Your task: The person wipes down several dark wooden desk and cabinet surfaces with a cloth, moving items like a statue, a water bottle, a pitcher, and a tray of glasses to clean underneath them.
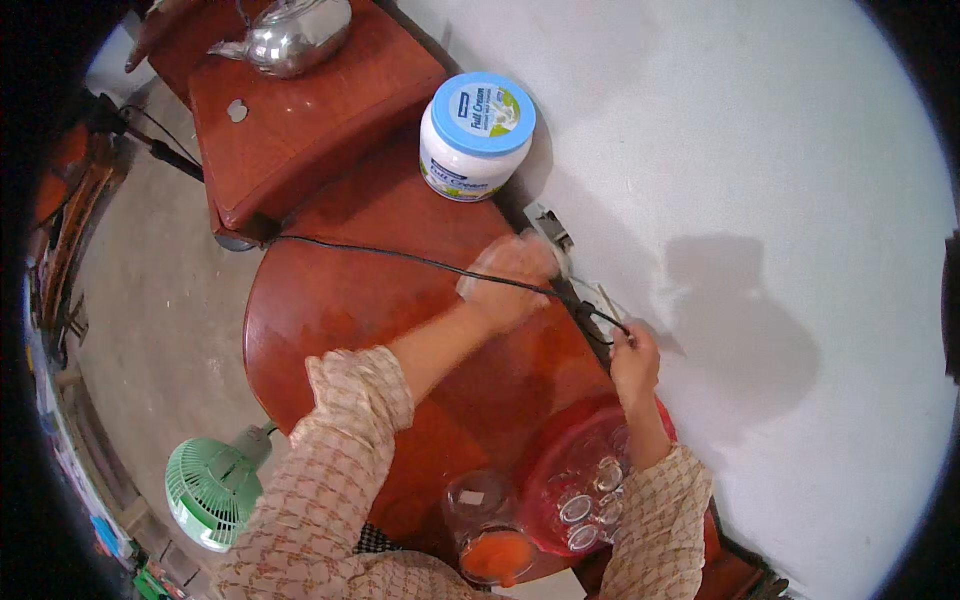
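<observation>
My left hand (510, 274) is over the wooden tabletop (345, 315), close to the wall, with a whitish, blurred cloth or sheet under or in it. A black cable (390, 253) runs across that hand. Further right, my right hand (636, 358) grips a looped part of the cable beside the wall. Between the hands, at the table's wall edge, are a pale electrical fitting (551, 229) and a thin pale stick-like piece (607, 301). A white plastic jar (465, 169) with a blue lid (484, 112) stands beyond my left hand.
A red basin (544, 480) with several glasses stands below my right arm, beside a clear container (480, 499) with an orange part. A silver metal teapot (296, 37) stands on a raised wooden surface (315, 112) at the top. A green fan (214, 484) is at lower left.
</observation>
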Tool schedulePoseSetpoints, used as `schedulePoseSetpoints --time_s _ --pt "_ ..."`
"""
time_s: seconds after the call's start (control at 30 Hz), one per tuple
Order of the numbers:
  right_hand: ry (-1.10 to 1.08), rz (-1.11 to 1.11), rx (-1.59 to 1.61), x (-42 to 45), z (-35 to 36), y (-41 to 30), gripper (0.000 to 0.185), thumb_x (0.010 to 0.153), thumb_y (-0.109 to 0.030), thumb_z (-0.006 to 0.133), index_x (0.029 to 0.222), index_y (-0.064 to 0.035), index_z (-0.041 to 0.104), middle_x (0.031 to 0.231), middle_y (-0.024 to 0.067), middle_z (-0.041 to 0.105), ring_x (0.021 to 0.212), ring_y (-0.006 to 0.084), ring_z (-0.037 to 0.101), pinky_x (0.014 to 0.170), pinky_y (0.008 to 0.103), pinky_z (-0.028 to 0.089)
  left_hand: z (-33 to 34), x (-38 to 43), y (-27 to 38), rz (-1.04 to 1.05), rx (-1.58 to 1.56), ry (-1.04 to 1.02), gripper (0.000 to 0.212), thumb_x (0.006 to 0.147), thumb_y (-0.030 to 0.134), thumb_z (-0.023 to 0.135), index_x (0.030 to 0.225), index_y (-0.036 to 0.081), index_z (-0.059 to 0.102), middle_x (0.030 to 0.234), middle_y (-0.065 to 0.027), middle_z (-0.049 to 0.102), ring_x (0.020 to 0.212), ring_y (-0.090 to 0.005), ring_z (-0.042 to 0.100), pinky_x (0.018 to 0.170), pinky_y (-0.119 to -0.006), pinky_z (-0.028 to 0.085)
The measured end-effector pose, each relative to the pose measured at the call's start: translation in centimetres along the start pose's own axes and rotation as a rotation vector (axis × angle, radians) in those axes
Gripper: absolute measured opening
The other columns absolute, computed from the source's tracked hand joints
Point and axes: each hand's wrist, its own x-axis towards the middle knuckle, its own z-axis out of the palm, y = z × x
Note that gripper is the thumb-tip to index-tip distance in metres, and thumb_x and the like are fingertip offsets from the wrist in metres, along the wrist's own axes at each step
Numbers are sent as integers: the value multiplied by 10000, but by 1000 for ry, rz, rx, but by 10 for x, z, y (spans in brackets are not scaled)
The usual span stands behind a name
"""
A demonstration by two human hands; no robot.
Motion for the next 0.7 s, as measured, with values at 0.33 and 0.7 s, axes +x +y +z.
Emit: schedulePoseSetpoints --time_s 0.33,0.7 --pt "-128 -174 -137 -26 26 -38 240 889 -265 608 1034 -94 695 774 127 685 762 287 656 722 398 481 -18 -33 -83 204 162 -231 630 952 425 504 1495 161 325 1576 -55 266 1466 -251 193 1188 -456 144" --pt "-214 -233 -289 -11 60 -128 824 757 -407 747 1434 -112 383 1367 235 427 1248 442 427 992 610 355 -103 -86 -166 -428 513 153 647 946 462 482 1471 110 346 1544 -65 320 1438 -242 244 1173 -439 154"
